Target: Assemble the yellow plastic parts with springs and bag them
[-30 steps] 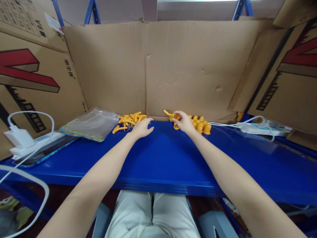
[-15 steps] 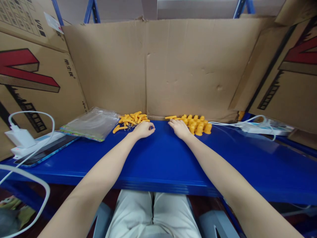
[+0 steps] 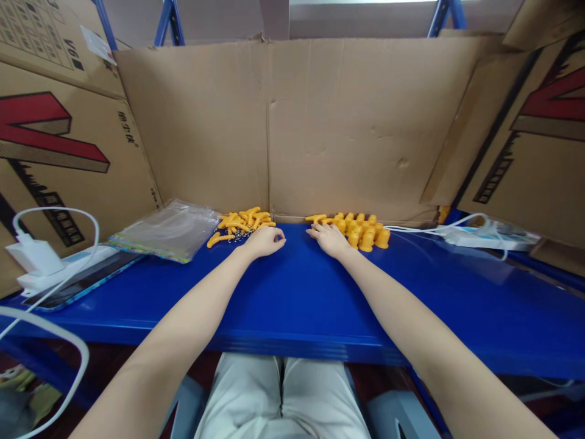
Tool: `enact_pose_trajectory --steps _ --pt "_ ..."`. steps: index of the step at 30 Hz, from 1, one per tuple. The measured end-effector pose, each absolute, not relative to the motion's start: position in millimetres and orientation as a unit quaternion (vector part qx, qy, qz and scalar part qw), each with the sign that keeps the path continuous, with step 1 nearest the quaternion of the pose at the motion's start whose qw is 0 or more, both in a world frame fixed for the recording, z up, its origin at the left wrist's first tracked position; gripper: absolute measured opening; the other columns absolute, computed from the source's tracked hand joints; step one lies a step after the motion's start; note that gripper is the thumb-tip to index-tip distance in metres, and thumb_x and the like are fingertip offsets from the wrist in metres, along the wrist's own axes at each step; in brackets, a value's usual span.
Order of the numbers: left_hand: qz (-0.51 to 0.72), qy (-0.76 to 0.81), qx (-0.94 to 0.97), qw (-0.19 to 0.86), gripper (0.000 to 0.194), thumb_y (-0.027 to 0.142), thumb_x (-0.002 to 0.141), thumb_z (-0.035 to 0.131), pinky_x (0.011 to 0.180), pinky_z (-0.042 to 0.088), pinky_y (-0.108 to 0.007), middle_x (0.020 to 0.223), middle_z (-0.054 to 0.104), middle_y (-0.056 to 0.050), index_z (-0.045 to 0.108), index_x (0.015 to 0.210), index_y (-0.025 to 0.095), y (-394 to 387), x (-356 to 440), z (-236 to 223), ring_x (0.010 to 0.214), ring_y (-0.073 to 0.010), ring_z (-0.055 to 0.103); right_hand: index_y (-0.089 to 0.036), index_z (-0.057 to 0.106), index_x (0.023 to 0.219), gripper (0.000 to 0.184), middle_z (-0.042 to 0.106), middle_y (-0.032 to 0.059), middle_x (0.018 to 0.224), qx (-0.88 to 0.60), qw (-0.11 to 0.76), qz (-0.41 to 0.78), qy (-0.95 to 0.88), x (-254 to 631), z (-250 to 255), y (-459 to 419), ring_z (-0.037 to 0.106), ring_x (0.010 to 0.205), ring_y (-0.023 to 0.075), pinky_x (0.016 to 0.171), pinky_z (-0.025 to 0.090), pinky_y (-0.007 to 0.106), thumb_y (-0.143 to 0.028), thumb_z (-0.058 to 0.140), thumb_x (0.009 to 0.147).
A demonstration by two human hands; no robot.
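Note:
My left hand [image 3: 264, 241] rests on the blue table with its fingers loosely curled; a small gap shows between thumb and forefinger, with nothing seen in it. Just behind and to its left lies a heap of orange branched plastic pieces [image 3: 235, 224] with small metal hooks or chains among them. My right hand [image 3: 329, 239] lies palm down, fingers stretched out, beside a cluster of orange cup-shaped pieces [image 3: 367, 236]. Past its fingertips a branched orange piece [image 3: 315, 218] lies near the cardboard. Whether the right fingers touch any piece, I cannot tell.
Cardboard panels [image 3: 338, 128] wall the back of the blue table [image 3: 297, 299]. At left are clear plastic bags [image 3: 167, 228], a phone [image 3: 82, 281] and a power strip with a charger [image 3: 41, 256]. Another power strip [image 3: 489, 236] with white cables is at right.
My right hand has shifted slightly left and its fingers are spread a little more. My left hand stays almost in place. The orange pieces look unmoved.

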State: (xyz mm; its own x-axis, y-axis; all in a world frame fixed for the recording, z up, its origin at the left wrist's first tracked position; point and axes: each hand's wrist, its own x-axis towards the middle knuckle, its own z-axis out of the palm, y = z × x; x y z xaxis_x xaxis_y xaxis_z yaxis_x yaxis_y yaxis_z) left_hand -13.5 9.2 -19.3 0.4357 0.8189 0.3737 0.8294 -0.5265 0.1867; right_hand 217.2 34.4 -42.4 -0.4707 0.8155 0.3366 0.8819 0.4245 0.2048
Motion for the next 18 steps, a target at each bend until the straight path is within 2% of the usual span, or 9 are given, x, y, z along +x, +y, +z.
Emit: enact_pose_trajectory --steps 6,11,15,18 --pt "-0.207 -0.488 -0.848 0.014 0.026 0.034 0.08 0.051 0.07 0.048 -0.03 0.08 0.071 -0.005 0.071 0.089 0.021 9.9 -13.5 -19.9 0.075 -0.0192 0.065 -0.027 0.049 0.139 0.044 0.04 0.0098 0.149 -0.527 0.096 -0.137 -0.833 218.1 -41.3 34.1 0.04 0.134 0.0265 0.106 0.029 0.053 -0.024 0.032 0.098" --pt "-0.201 -0.485 -0.851 0.011 0.026 0.035 0.08 0.05 0.073 0.049 -0.031 0.083 0.071 -0.005 0.071 0.089 0.02 9.2 -13.0 -19.5 0.077 -0.0198 0.065 -0.03 0.043 0.143 0.046 0.037 0.0094 0.151 -0.532 0.114 -0.127 -0.829 218.7 -40.9 31.5 0.035 0.138 0.0264 0.109 0.021 0.058 -0.026 0.034 0.098" --pt "-0.197 -0.486 -0.852 0.008 0.026 0.033 0.081 0.05 0.074 0.049 -0.032 0.083 0.071 -0.006 0.071 0.09 0.02 8.2 -12.2 -18.9 0.077 -0.02 0.065 -0.022 0.041 0.144 0.048 0.038 0.0137 0.149 -0.562 0.136 -0.152 -0.802 217.3 -39.7 26.5 0.04 0.133 0.03 0.109 0.021 0.057 -0.031 0.038 0.097" --pt "-0.195 -0.485 -0.852 0.008 0.026 0.032 0.081 0.051 0.073 0.048 -0.032 0.084 0.071 -0.006 0.071 0.09 0.019 7.2 -11.3 -18.0 0.077 -0.0204 0.065 -0.022 0.042 0.143 0.049 0.039 0.0125 0.149 -0.592 0.134 -0.137 -0.783 216.0 -38.3 23.7 0.046 0.127 0.0321 0.107 0.024 0.058 -0.037 0.038 0.097"
